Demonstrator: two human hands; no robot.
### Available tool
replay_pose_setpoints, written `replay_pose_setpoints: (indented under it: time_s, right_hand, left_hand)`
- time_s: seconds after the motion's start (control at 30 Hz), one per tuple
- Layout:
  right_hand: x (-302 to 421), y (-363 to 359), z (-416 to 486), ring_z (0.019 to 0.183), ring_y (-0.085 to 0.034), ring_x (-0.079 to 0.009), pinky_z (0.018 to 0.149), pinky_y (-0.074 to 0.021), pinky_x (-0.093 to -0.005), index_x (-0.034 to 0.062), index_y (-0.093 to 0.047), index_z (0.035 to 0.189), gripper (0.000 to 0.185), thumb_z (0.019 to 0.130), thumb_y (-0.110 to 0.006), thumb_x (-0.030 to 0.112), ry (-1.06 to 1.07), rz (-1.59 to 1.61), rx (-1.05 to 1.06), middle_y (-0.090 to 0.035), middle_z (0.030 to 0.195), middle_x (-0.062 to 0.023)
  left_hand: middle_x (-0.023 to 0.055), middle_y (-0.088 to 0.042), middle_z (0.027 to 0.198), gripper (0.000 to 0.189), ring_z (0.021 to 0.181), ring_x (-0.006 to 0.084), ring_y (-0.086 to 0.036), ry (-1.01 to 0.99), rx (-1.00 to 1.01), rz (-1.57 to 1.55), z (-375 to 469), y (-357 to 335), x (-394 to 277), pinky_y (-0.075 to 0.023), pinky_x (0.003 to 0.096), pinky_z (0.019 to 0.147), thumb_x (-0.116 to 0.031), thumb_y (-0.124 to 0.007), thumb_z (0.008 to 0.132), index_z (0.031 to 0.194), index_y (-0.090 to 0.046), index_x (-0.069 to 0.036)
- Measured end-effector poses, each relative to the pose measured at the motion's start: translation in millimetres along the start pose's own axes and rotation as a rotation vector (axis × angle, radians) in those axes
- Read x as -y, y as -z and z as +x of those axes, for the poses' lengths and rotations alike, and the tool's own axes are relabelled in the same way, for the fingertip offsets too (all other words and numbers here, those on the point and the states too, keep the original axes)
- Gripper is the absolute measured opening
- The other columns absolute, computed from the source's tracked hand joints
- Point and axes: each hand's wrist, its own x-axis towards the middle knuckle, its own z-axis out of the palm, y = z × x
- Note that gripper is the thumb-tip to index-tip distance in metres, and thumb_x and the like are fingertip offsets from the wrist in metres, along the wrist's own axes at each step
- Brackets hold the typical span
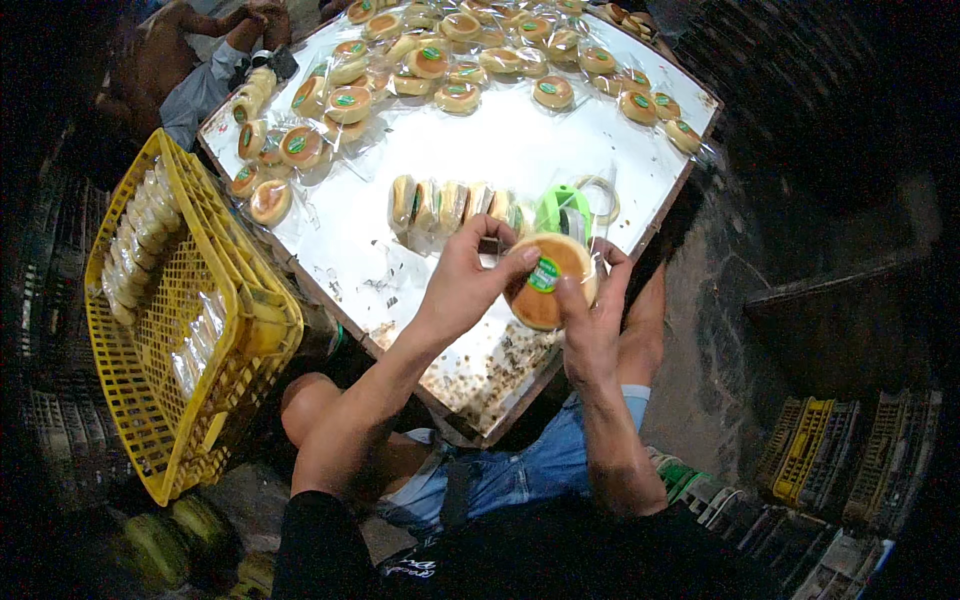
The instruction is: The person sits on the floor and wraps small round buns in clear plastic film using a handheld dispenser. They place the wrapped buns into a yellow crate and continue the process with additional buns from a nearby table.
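Note:
Both my hands hold one round, flat, browned bun (551, 300) in clear plastic wrap, with a green label on its face. My left hand (472, 274) grips its left side, the thumb over the top near the label. Fingers of my right hand (596, 315) hold its right edge, the thumb on its face. Just beyond lies a row of wrapped buns (452, 206) standing on edge on the white tabletop (480, 142). A bright green tape dispenser (562, 206) is right behind the held bun, beside a ring-shaped roll (611, 202), probably tape.
Many wrapped buns (427, 60) lie across the table's far part. A yellow plastic crate (217, 277) with wrapped buns stands tilted at the left. Another person (202, 67) sits at the far left. Large green fruits (157, 547) are at lower left; stacked crates (802, 450) at lower right.

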Motion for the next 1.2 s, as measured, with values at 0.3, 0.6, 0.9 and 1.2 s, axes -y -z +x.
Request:
replay_pose_setpoints:
  time_s: [0.3, 0.6, 0.9, 1.2]
  right_hand:
    - [11.8, -6.0, -31.1, 0.095, -0.059, -0.0132, 0.085, -0.0478, -0.0289, 0.0025, -0.057, 0.100, 0.021, 0.094, -0.069, 0.019, 0.114, -0.045, 0.152, -0.062, 0.097, -0.0047]
    - [44.6, 3.2, -33.2, 0.091, -0.065, -0.0175, 0.084, -0.0519, -0.0323, 0.0028, -0.053, 0.103, 0.011, 0.101, -0.056, 0.014, 0.245, 0.197, 0.134, -0.064, 0.096, -0.0084]
    - [52.6, -20.9, -33.2, 0.095, -0.069, -0.0316, 0.082, -0.0582, -0.0398, 0.0088, -0.035, 0.112, 0.014, 0.107, -0.043, 0.020, 0.095, 0.236, 0.275, -0.067, 0.109, -0.0257]
    - [19.6, -48.6, -22.0, 0.117, -0.060, -0.0331, 0.101, -0.0485, -0.0409, 0.0021, -0.043, 0.121, 0.024, 0.102, -0.052, 0.013, 0.550, -0.397, 0.120, -0.054, 0.133, -0.0289]
  left_hand:
    - [0.0076, -0.061, 0.097, 0.038, 0.088, 0.0158, -0.059, -0.289, -0.371, 0.089, -41.5, -11.6, -0.3, -0.0495, 0.0294, 0.079, -0.038, -0.039, 0.108, 0.112, -0.053, -0.003]
    - [0.0039, -0.059, 0.083, 0.024, 0.073, 0.0095, -0.056, -0.367, -0.443, -0.112, -76.1, -34.0, -31.2, -0.0518, 0.0275, 0.068, -0.020, -0.054, 0.104, 0.086, -0.051, -0.004]
    - [0.0100, -0.057, 0.104, 0.035, 0.097, 0.0140, -0.055, -0.191, -0.604, 0.056, -57.8, -18.6, -32.9, -0.0479, 0.0307, 0.085, -0.018, -0.066, 0.096, 0.120, -0.048, -0.001]
    - [0.0054, -0.070, 0.081, 0.023, 0.073, 0.0110, -0.065, 0.047, -0.303, -0.292, -55.7, 5.9, -39.5, -0.0544, 0.0252, 0.067, -0.016, -0.063, 0.098, 0.103, -0.062, 0.006]
